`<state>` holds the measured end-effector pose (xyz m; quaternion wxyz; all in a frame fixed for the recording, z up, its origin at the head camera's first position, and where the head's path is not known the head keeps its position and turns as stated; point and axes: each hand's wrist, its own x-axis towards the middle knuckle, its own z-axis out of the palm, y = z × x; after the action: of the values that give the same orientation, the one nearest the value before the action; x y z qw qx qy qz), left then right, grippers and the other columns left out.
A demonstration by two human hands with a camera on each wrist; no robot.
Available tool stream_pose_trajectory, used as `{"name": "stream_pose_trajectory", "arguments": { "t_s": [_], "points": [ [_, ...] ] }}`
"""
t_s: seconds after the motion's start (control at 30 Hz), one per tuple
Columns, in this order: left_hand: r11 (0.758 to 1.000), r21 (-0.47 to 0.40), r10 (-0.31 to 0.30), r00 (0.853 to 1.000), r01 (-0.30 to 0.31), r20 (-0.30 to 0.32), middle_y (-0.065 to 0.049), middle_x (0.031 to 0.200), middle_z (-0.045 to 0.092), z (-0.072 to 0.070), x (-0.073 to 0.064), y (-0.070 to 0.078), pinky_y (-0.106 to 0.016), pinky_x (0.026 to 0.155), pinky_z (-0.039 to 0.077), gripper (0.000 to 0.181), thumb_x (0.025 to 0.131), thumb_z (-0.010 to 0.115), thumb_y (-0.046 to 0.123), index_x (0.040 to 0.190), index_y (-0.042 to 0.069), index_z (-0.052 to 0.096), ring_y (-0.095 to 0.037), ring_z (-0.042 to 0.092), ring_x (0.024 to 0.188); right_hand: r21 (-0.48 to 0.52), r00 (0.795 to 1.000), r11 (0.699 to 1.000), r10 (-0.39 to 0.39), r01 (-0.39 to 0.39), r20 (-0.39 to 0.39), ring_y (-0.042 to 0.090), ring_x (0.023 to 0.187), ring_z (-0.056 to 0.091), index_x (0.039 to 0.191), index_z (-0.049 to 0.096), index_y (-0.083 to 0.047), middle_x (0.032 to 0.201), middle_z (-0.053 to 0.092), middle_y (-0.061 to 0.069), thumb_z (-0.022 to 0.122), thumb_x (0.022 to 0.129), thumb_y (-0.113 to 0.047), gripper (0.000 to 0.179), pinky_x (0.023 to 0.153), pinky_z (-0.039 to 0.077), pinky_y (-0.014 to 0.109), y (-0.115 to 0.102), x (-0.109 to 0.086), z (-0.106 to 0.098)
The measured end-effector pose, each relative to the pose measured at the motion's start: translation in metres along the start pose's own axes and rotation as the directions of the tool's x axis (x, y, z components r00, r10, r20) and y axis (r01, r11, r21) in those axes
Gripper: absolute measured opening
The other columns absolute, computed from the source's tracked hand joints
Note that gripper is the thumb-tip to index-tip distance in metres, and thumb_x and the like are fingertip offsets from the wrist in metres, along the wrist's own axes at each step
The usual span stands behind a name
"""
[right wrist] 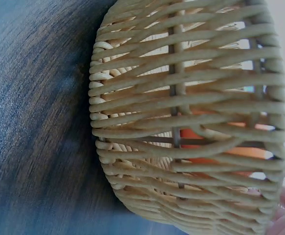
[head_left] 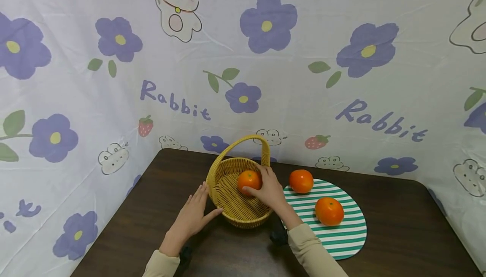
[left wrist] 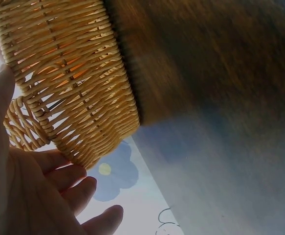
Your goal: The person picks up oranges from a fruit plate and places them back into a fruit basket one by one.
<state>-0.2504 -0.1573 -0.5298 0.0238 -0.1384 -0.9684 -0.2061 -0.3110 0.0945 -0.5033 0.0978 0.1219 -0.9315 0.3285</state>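
A yellow wicker basket [head_left: 248, 222] with a tall arched handle stands on the table. Within it is a glossy orange [head_left: 248, 180], which my right hand [head_left: 268, 187] holds between thumb and fingers, reaching in over the right rim. My left hand [head_left: 191, 216] rests against the basket's left side, fingers extended along the outside. In the left wrist view, the fingers [left wrist: 78, 191] of that hand lie by the woven wall [left wrist: 78, 93]. From the right wrist, the orange [right wrist: 215, 139] shows only through gaps in the weave, and most of the right hand is hidden.
To the right lies a green-and-white striped oval placemat [head_left: 347, 243] bearing two more oranges, one at its far edge [head_left: 301, 181] and one near its middle [head_left: 329, 211]. A patterned cloth [head_left: 288, 79] hangs behind the dark wooden table [head_left: 402, 226].
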Motion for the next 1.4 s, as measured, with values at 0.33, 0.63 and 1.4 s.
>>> {"name": "stream_pose_trajectory", "arguments": {
  "t_s": [0.33,0.63,1.4],
  "points": [
    [1.0,0.003,-0.01,1.0,0.01,0.022,-0.01,0.156,0.007,0.001,0.002,-0.002,-0.05,0.113,0.017,0.096,0.084,0.039,0.071,0.15,0.009,0.006,-0.022,0.011,0.143,0.039,1.0,0.999,-0.001,0.002,-0.015,0.032,0.118,0.048,0.14,0.041,-0.012,0.132,0.046,0.014,0.073,0.075,-0.048,0.081,0.095,0.044,0.049,0.002,-0.007,-0.005],
    [1.0,-0.017,-0.016,1.0,0.017,0.019,-0.009,0.156,0.006,0.004,0.0,-0.002,-0.051,0.113,0.017,0.096,0.084,0.041,0.07,0.15,0.009,0.008,-0.024,0.012,0.143,0.125,0.999,0.992,-0.005,0.011,-0.044,0.031,0.12,0.047,0.138,0.045,-0.015,0.131,0.047,0.011,0.074,0.076,-0.045,0.075,0.097,0.042,0.051,0.002,-0.017,-0.014],
    [1.0,0.004,-0.012,1.0,0.013,-0.009,-0.008,0.156,0.006,0.006,0.001,-0.002,-0.051,0.112,0.018,0.095,0.084,0.04,0.07,0.15,0.01,0.008,-0.024,0.013,0.143,0.202,0.994,0.979,0.003,0.02,-0.112,0.028,0.121,0.044,0.135,0.05,-0.014,0.131,0.048,0.008,0.074,0.076,-0.043,0.07,0.1,0.039,0.053,0.002,-0.037,-0.038]
  ]
}}
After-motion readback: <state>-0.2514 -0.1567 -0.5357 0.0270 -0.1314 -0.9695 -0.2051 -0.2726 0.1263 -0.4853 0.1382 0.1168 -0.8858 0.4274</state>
